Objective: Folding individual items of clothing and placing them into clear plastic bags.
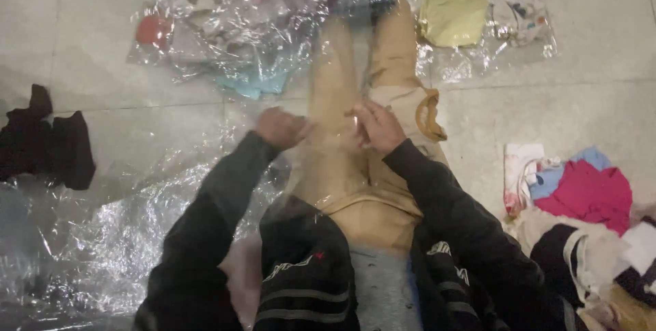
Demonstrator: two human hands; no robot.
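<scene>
Garment: a tan garment (355,167) was laid lengthwise on the floor (601,44), running from the person's lap to the far packets; a mustard-edged opening was seen at its right side.
Wrap: a clear plastic bag (137,228) was spread over the near-left floor, and a thin film appeared to lie over the garment's middle.
Left hand: the left hand (281,127) was closed into a loose fist at the garment's left edge; the fingers were curled on the film or cloth, but which one could not be told through the blur.
Right hand: the right hand (378,128) was pressed down on the garment's middle, fingers bent and pinched on the cloth.
Spacing: the two hands were set near each other, apart by a strip of tan cloth.
Far side: bagged clothes (232,30) were lined along the far edge, with a yellow piece (453,14) in its packet to the right.
Right side: a loose pile of clothes (588,215) with a pink top was heaped on the near right.
Left side: a black cloth (44,143) was left on the floor, well apart from the hands.
</scene>
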